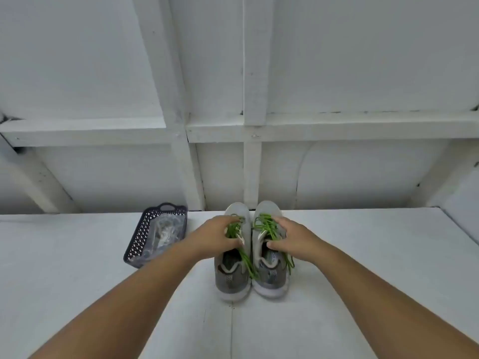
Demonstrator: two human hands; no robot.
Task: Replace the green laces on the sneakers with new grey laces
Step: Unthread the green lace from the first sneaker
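White surface [337,255] is seen, with the sneakers [250,255] held by both hands: left hand [215,237] and right hand [293,239] curled around green laces [264,225]. Knots should be loosened gently first. Grey laces [163,233] wait left of the sneakers.

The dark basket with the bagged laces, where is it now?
In the head view the dark basket sits on the white table, left of the sneakers, just beyond the left hand, near the wall.

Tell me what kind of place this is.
Probably a shed or workshop: white-painted wall framing with bare studs, a plain white tabletop, and a dark basket beside the sneakers.
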